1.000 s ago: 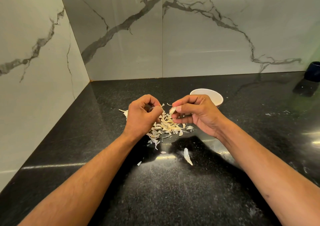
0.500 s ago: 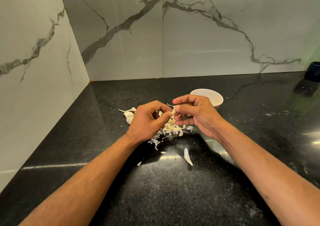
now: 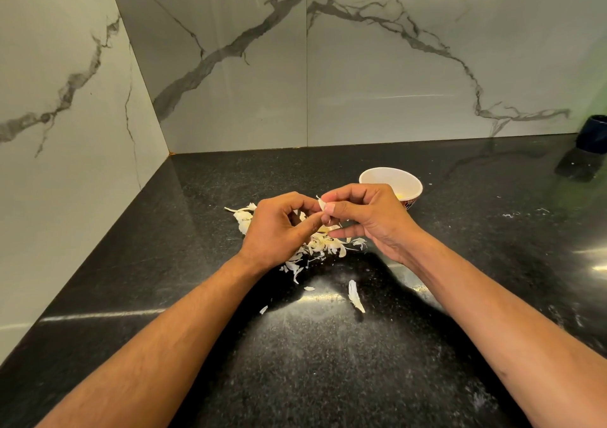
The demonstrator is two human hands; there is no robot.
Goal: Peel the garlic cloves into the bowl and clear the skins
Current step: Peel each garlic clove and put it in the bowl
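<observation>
A: Start wide. What fills the frame?

B: A black speckled countertop meeting marble-veined wall tiles in a corner. Far right, a dark cup, partly cut off.

A: And the work itself?

B: A white bowl stands just behind the right hand, which hides part of it; something pale yellow shows inside, likely peeled cloves. In front of it lies a pile of garlic skins, under and between both hands, with a stray skin and smaller flecks nearer the person.

A: The hands?

B: The left hand is curled, its thumb reaching across to meet the right fingertips. The right hand's thumb and forefinger pinch the garlic clove, held above the pile; only a pale tip or flap of skin pokes up between the fingers, so I cannot tell its long axis.

A: What does the next move turn on?

B: In my judgement, the bowl lying behind and right of the clove. The right hand is nearer, so once the skin is off it can drop the clove there.
</observation>
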